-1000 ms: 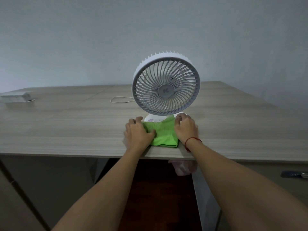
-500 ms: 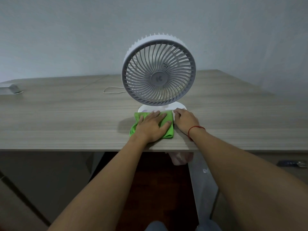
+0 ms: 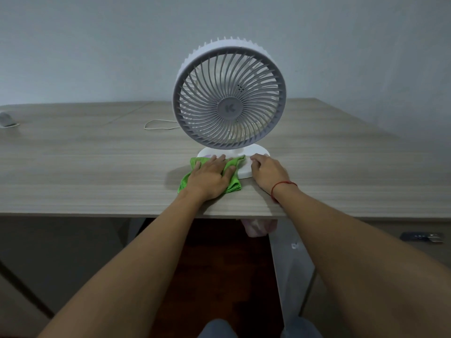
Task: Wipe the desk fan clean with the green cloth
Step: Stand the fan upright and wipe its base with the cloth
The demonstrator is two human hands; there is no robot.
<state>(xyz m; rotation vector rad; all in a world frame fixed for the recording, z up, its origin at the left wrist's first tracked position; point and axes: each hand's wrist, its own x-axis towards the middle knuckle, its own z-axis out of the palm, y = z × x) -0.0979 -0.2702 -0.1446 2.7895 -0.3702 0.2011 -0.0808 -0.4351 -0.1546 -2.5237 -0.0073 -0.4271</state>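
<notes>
A white desk fan point(image 3: 229, 98) with a round grey grille stands upright on the wooden desk point(image 3: 97, 167), facing me. The green cloth point(image 3: 234, 185) lies at the front left of the fan's round white base point(image 3: 245, 170), partly draped over it. My left hand point(image 3: 210, 178) lies flat on the cloth, fingers spread, pressing it down. My right hand point(image 3: 267, 173), with a red string at the wrist, rests with curled fingers on the base's right front edge. Most of the cloth is hidden under my left hand.
A thin white cord point(image 3: 158, 124) loops on the desk behind the fan's left side. A small grey device point(image 3: 7, 119) sits at the far left edge. The desk's front edge runs just below my wrists. A pale bag point(image 3: 258, 226) hangs under it.
My left hand moved from the cloth's left end onto the top of it and spread flat. My right hand let go of the cloth and settled on the fan's base.
</notes>
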